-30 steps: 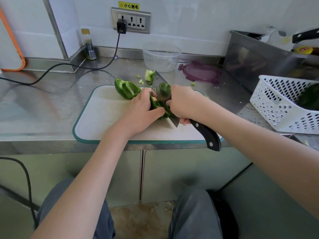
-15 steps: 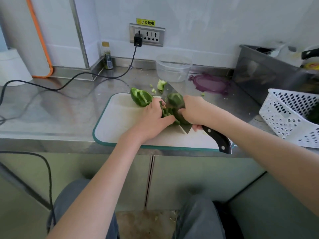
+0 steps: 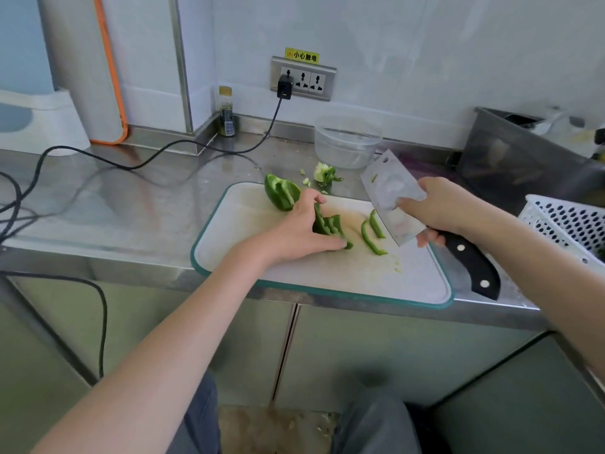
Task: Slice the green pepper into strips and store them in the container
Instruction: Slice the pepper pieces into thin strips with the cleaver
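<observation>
Pepper strips [image 3: 373, 235]: we count two cut; far container [image 3: 347, 142] looks empty. Our left hand [image 3: 301, 235] holds the pepper piece [image 3: 327, 224]; our right hand [image 3: 438, 208] grips the cleaver [image 3: 389, 194].

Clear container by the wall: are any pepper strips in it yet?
No. The container looks empty, and the cut strips lie on the cutting board.

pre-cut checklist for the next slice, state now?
1. Right hand grips the black-handled steel cleaver: ok.
2. Cleaver lifted off the white teal-rimmed cutting board: ok.
3. Left hand holds the partly sliced green pepper piece: ok.
4. Left fingers tucked back from the cut edge: not ok, they lie alongside it.
5. Two cut green strips out of the blade's path: cannot tell.
6. Clear plastic container open: ok.
</observation>
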A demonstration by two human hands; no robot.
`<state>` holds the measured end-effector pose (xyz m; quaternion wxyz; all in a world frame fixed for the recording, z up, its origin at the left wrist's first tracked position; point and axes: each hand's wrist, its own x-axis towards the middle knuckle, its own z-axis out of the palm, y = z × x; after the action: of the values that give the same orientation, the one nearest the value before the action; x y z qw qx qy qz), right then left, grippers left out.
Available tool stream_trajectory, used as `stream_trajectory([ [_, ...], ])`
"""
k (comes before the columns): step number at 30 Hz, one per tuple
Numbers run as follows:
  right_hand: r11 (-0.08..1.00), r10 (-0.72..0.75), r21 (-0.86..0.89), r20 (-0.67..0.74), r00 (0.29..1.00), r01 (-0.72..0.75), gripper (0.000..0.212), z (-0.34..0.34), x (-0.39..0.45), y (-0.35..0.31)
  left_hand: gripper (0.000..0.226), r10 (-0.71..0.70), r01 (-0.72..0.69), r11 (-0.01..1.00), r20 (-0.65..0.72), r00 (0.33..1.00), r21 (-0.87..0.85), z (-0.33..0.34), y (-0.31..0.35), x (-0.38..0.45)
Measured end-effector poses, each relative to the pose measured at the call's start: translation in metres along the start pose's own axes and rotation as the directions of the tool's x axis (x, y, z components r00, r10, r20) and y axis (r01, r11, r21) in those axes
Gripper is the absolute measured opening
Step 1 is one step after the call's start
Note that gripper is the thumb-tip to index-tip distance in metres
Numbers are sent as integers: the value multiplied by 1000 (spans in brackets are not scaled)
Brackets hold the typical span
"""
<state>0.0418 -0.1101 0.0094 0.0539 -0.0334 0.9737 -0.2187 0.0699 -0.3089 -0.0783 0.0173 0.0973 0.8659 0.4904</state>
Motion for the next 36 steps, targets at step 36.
stream_trajectory([
  [36,995,-92,-25,102,991,95,23,46,-12,-34,38,115,-100,984,-92,989,147,11,-5,-2],
])
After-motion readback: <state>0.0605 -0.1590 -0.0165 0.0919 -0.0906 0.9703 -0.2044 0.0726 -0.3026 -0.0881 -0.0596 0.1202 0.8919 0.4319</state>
